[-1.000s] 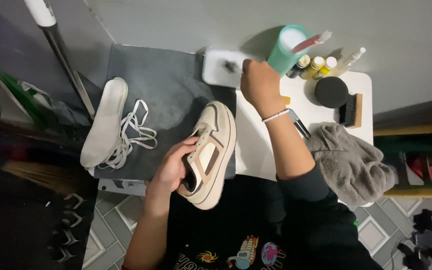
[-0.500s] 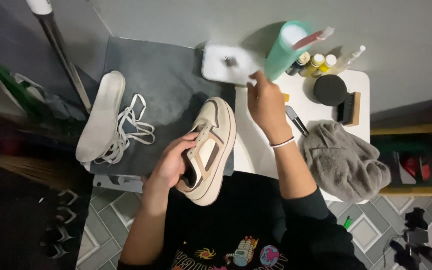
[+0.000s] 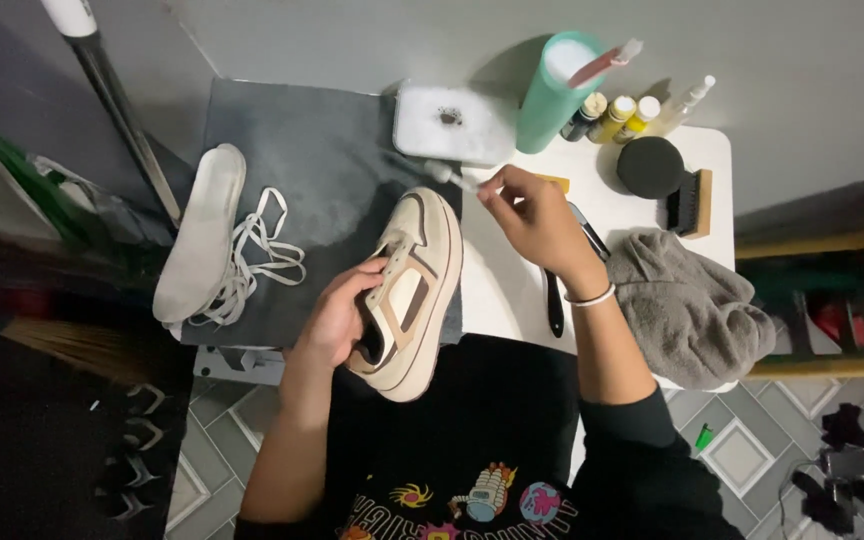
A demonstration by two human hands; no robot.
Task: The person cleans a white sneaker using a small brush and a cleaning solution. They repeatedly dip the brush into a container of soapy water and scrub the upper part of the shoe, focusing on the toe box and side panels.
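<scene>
The left hand (image 3: 337,318) grips the cream-and-brown sneaker (image 3: 410,280) by its opening, over the grey mat (image 3: 322,170). The right hand (image 3: 532,215) pinches a small brush (image 3: 449,176) just above the toe.

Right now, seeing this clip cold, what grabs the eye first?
The cream and brown sneaker at centre, gripped inside its opening by the left hand over the grey mat. Just above, the right hand pinches a small brush near the toe. At the mat's left edge lie a white insole and loose laces.
</scene>
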